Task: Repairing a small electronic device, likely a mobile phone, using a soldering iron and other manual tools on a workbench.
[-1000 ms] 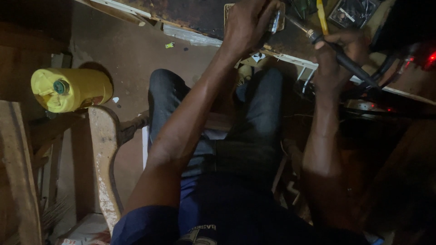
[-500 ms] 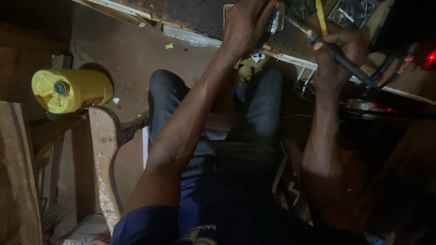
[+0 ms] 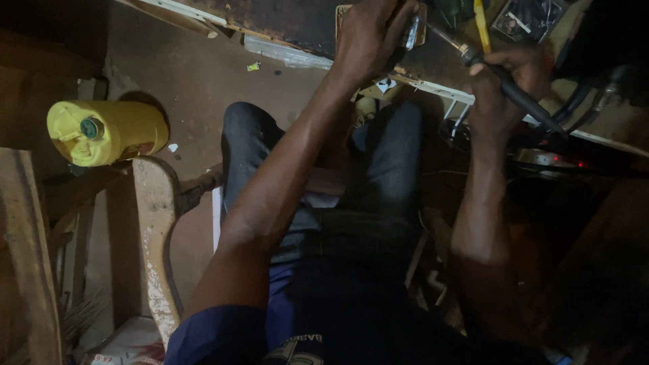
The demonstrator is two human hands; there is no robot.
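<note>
My left hand (image 3: 370, 35) reaches up to the workbench edge and grips a small metal part (image 3: 412, 32) on a tan board. My right hand (image 3: 508, 76) is closed around the dark handle of a soldering iron (image 3: 503, 84), whose thin metal tip points left toward that part. The iron's black cable runs off to the right. My legs in dark trousers (image 3: 385, 176) lie below both arms.
A yellow plastic jerrycan (image 3: 101, 132) lies on its side at the left on the dirt floor. A worn wooden chair frame (image 3: 154, 230) stands beside my left leg. The workbench (image 3: 284, 20) holds a yellow-handled tool (image 3: 481, 23) and dark cables at the right.
Both hands stay in place at the bench; the view has barely shifted. The iron's tip remains near the held part.
</note>
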